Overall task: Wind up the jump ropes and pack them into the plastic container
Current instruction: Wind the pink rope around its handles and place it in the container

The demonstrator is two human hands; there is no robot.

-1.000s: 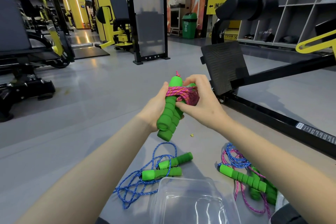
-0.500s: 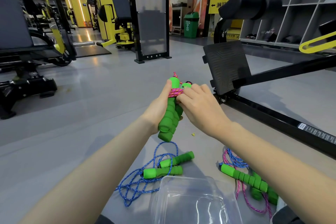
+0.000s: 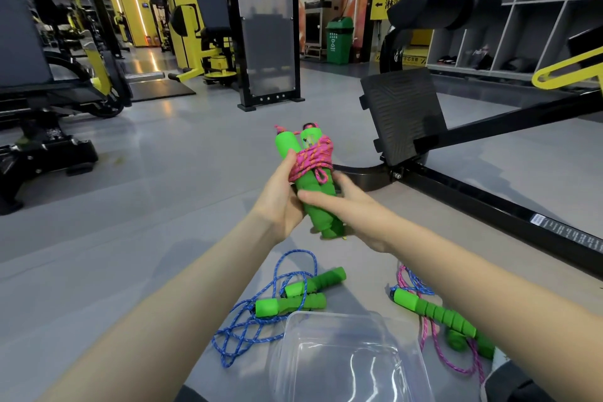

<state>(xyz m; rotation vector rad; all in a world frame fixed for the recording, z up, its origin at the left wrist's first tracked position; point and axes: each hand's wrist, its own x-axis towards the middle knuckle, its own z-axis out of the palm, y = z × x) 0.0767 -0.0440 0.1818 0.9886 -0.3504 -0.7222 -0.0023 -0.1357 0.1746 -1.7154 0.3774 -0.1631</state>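
Cord of the pink jump rope is wound tightly round the upper half of its two green foam handles. These stand side by side, nearly upright, held in the air above the grey floor. The left hand has its grip clamped on the bundle from the left, thumb pressed on the windings. The right hand has its grip closed on the handles lower down, thumb lying across their front and fingers behind.

Below the hands, on the floor, a blue jump rope lies loose, its cord tangled and its two green handles close together. To the right is a loose heap of pink and blue cord with green handles; whether it is one rope or two I cannot tell. The clear plastic container sits open between these, nearest the person, well below the held bundle. Beyond the hands stands the black footplate of a gym machine.
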